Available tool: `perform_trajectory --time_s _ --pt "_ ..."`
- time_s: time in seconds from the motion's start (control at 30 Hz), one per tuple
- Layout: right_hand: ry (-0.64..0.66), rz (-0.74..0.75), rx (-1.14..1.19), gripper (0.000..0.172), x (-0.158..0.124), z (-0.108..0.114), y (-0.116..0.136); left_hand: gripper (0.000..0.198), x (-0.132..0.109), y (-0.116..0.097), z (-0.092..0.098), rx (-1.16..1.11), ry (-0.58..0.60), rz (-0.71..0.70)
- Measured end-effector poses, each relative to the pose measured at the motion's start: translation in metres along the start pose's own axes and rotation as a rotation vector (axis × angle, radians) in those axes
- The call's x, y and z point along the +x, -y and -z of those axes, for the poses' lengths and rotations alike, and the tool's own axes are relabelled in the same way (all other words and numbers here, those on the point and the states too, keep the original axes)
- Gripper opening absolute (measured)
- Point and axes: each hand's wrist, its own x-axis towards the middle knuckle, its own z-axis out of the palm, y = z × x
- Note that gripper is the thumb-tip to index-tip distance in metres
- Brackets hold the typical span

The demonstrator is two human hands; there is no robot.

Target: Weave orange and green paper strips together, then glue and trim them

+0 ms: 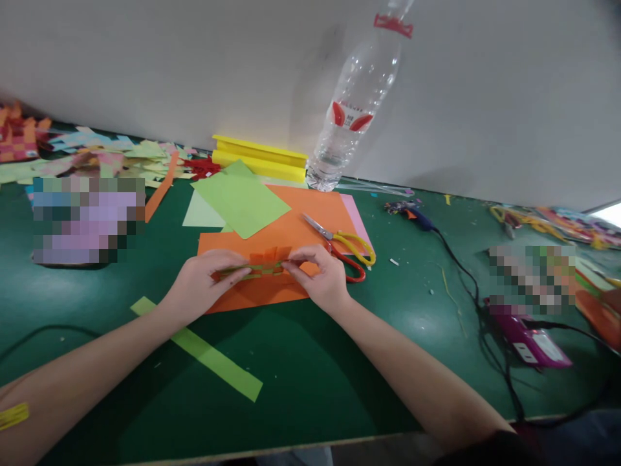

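My left hand (204,281) and my right hand (323,278) both pinch a small woven piece of orange and green paper strips (264,262), one at each end. The piece is held just above an orange paper sheet (291,226) on the green table (315,362). A light green sheet (240,200) lies on the orange sheet's far left corner. Scissors with red and yellow handles (347,249) rest just right of my right hand. A long green strip (208,356) lies on the table under my left forearm.
A clear plastic bottle (356,103) stands at the back by the wall, beside a yellow folded stack (259,158). Paper scraps and woven pieces (97,155) pile up at the far left. A glue gun (417,217), black cable (466,278) and purple device (531,340) lie to the right.
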Motion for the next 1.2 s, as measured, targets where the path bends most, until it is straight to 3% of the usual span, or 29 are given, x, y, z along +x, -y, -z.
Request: perform_trajectory --time_s 0.13,0.37,0.77,1.2 --pt "0.031 0.119 -0.028 0.001 0.0022 0.0017 -0.0003 0.027 0.0004 -0.0005 0.0003 0.019 0.008 0.025" --pt "0.088 0.211 -0.08 0.006 0.0031 0.0036 -0.0024 0.027 0.0002 -0.0009 0.0009 -0.004 0.02 0.076" --pt "0.122 0.237 -0.119 0.006 0.0031 0.0029 -0.0028 0.028 0.0016 -0.0026 0.001 -0.005 0.032 0.102" --pt "0.187 0.169 -0.126 0.009 0.0015 0.0021 -0.0069 0.03 0.0008 -0.0016 0.0027 0.018 0.039 0.077"
